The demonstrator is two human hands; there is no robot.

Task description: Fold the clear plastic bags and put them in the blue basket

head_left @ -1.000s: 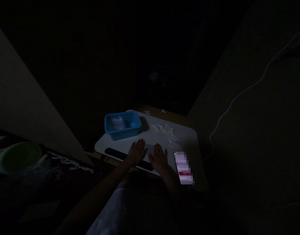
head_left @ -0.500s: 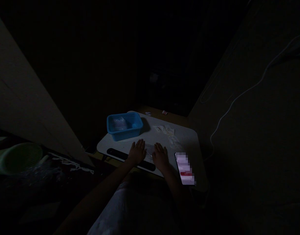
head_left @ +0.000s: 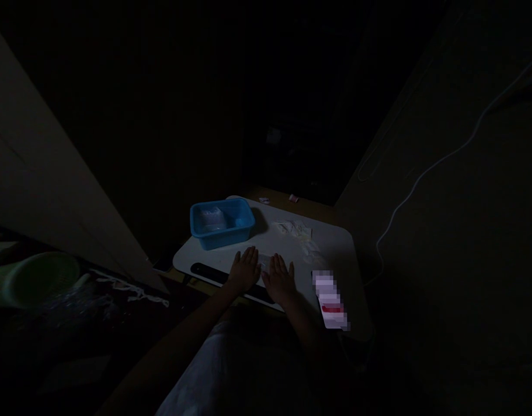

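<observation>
My left hand (head_left: pixel 245 269) lies flat near the front edge of a small white table (head_left: pixel 287 211), fingers stretched out. Beside it my right hand (head_left: pixel 280 279) is also flat, with its thumb out to the left or hidden in the dim light. Between and partly under the hands is a thin clear plastic sheet or bag (head_left: pixel 265 263); its edges are mostly covered. To the left stands a blue plastic basin (head_left: pixel 222 238) holding a stack of clear plastic packets (head_left: pixel 213 218). Several small flat packets (head_left: pixel 295 229) lie beyond my right hand.
A phone (head_left: pixel 329 297) with a lit screen lies at the table's right. A dark slot (head_left: pixel 211 273) runs along the front edge. On the left are a green tub (head_left: pixel 44 280) and crumpled clear plastic (head_left: pixel 88 303). A white cable (head_left: pixel 422 173) hangs along the right wall.
My right hand has shifted slightly left, closer to my left hand, over the clear plastic. My left hand stays nearly in place. The whole view has moved slightly.
</observation>
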